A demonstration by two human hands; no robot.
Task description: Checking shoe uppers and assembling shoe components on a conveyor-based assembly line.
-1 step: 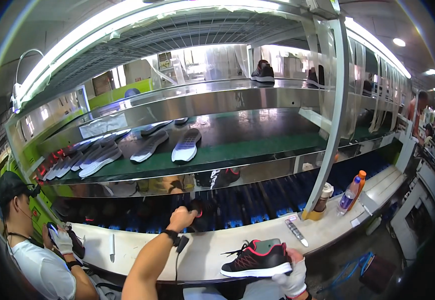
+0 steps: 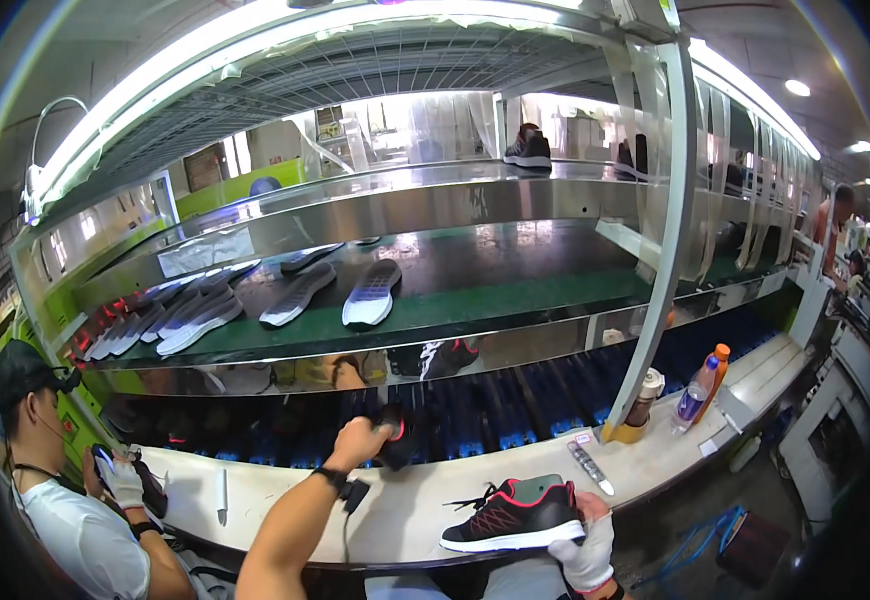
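A black sneaker (image 2: 517, 518) with red lines, a red collar and a white sole stands side-on at the front edge of the pale bench. Something grey-green fills its opening. My right hand (image 2: 587, 552), in a white glove with bare fingertips, grips it at the heel. My bare left hand (image 2: 357, 442), with a black band and a cord at the wrist, reaches to the dark roller conveyor. Its fingers close on a second dark shoe (image 2: 396, 448) with a bit of red at the opening, partly hidden by the hand.
Grey-white shoe soles (image 2: 372, 292) lie on the green belt (image 2: 485, 290) above. To the right stand a purple-labelled bottle (image 2: 695, 393), an orange-capped bottle (image 2: 717, 375) and a tape roll (image 2: 627, 431). A co-worker (image 2: 65, 480) sits at left, holding a dark shoe (image 2: 151, 485).
My left hand has shifted slightly left and down, and the dark shoe by it sits a little nearer the bench. My right hand and the sneaker have barely moved.
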